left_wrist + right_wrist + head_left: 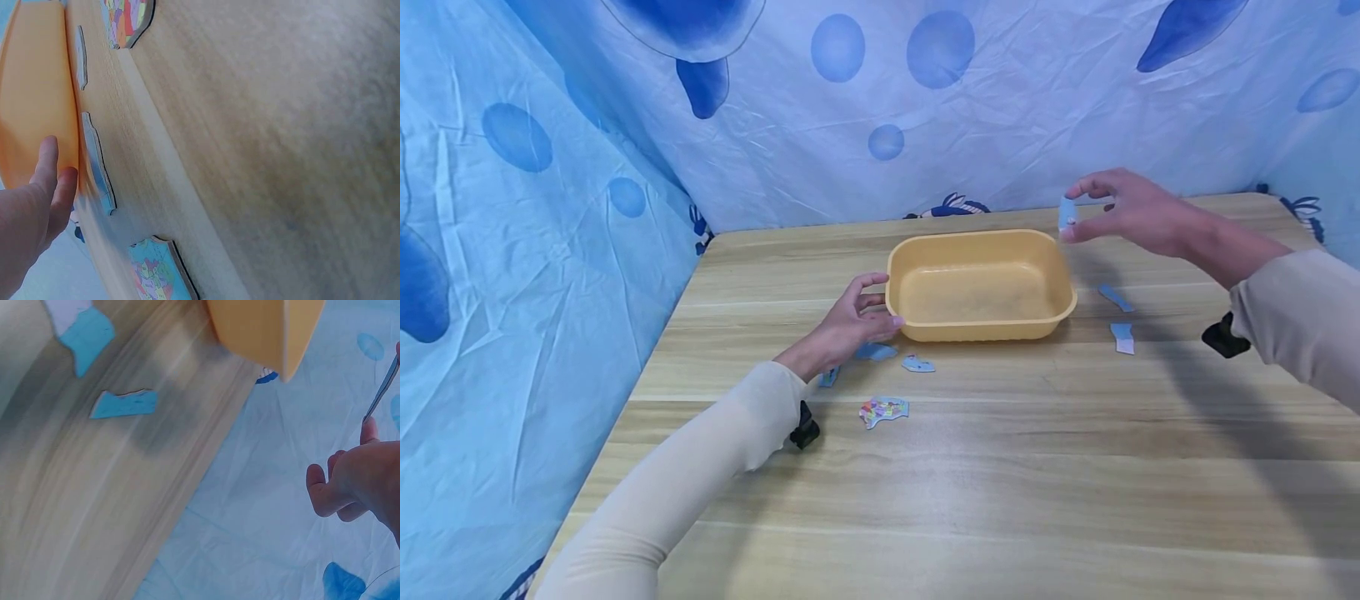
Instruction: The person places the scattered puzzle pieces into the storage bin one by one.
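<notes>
A yellow plastic basin (981, 327) stands near the table's far edge. My left hand (853, 321) touches its left end, thumb and fingers spread apart; in the left wrist view, two straight fingers (47, 165) lie against its wall. Raised beyond the basin's right end, my right hand (1138, 212) pinches a light blue puzzle piece (1067, 214) between thumb and a fingertip. The right wrist view shows this piece (382, 390) edge-on at the frame's side. By my left hand lie a blue piece (876, 352) and another piece (829, 377), partly hidden by the wrist.
A multicoloured map piece (883, 410) and a small blue piece (918, 364) lie in front of the basin. Two more pieces, a narrow blue one (1116, 297) and a blue-and-white one (1123, 338), lie to its right. Blue patterned sheeting (820, 150) hangs behind the table.
</notes>
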A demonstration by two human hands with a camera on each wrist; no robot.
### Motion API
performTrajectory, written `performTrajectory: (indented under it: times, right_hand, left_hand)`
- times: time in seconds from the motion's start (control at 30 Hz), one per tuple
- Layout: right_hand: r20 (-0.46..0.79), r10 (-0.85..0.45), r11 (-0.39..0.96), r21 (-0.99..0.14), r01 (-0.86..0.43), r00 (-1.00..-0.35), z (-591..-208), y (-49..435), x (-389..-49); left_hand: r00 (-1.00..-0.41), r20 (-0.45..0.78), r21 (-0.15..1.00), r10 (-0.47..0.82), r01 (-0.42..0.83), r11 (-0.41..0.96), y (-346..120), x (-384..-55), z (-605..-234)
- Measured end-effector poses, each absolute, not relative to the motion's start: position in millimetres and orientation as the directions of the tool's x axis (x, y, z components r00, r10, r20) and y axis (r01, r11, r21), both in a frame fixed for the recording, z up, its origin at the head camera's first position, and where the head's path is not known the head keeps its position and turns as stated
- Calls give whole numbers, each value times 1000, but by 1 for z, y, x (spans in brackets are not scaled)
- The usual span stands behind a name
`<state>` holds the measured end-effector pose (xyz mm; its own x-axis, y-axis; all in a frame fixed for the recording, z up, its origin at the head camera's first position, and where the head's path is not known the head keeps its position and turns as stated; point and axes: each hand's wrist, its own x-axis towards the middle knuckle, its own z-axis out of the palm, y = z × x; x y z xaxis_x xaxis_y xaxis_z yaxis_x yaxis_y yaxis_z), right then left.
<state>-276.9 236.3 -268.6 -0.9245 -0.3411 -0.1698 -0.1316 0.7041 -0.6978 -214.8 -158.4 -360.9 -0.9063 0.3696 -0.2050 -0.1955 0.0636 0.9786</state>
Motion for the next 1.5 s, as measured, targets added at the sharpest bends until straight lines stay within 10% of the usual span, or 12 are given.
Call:
performTrajectory:
  times: [1.5]
  right_hand:
    - [-168,-574,572,-782,-246,-802,-268,145,-299]
  left_hand:
    - [-903,-204,979,380,-198,53,-156,-209,-358]
